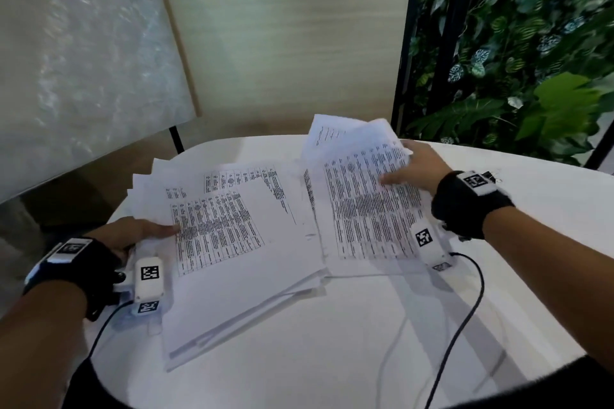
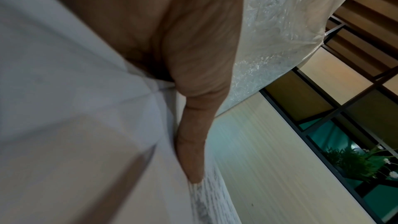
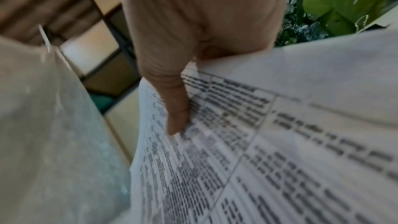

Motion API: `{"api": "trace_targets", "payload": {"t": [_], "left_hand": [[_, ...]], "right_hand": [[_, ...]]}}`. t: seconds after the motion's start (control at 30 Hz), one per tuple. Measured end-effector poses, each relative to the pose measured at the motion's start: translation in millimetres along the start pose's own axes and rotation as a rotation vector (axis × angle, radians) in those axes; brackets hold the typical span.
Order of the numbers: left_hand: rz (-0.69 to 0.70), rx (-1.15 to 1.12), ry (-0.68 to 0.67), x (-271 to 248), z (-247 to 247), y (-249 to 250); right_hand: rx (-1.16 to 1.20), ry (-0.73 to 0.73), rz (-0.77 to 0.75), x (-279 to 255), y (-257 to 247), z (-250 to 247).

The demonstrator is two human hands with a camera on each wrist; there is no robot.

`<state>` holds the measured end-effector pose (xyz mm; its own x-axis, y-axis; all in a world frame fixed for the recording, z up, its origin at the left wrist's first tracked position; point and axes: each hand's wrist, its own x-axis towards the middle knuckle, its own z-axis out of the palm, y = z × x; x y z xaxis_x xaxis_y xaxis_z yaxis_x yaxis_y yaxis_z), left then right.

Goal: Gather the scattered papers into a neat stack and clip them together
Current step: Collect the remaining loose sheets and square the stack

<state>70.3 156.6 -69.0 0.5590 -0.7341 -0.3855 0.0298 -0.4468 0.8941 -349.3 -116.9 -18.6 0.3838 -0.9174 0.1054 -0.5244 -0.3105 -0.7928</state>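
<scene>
White printed papers (image 1: 232, 236) in two loose piles on the worktop (image 1: 332, 342): thin, floppy, likely to slide. Left hand (image 1: 133, 232) pinches one pile's edge, right hand (image 1: 415, 166) the other's. Best squared by the edges.

Matt white printed paper in the papers (image 1: 232, 242), smooth matt white on the tabletop (image 1: 332, 359), black cloth wrist straps (image 1: 465, 206) with hard white plastic camera housings (image 1: 148, 279), crinkled glossy plastic sheeting (image 1: 83, 60) far left, pale fine-grained wood panel (image 1: 282, 43) behind.
</scene>
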Motion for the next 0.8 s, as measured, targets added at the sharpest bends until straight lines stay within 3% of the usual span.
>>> {"api": "trace_targets", "payload": {"t": [0.13, 0.3, 0.43, 0.53, 0.63, 0.8], "left_hand": [[0.016, 0.013, 0.024, -2, 3, -1], [0.028, -0.009, 0.046, -45, 33, 11], [0.057, -0.007, 0.067, -55, 39, 7], [0.017, -0.051, 0.032, -59, 40, 6], [-0.016, -0.11, -0.013, -63, 43, 5], [-0.013, -0.193, -0.122, -74, 62, 11]], "right_hand": [[0.384, -0.006, -0.168, -2, -56, -45], [0.542, 0.104, -0.311, 6, -115, -76], [0.631, 0.132, -0.301, 10, -124, -64], [0.592, 0.025, -0.126, 3, -108, -40], [0.244, -0.065, 0.1, -11, -78, 4], [0.194, -0.239, 0.285, -22, -32, 74]]}}
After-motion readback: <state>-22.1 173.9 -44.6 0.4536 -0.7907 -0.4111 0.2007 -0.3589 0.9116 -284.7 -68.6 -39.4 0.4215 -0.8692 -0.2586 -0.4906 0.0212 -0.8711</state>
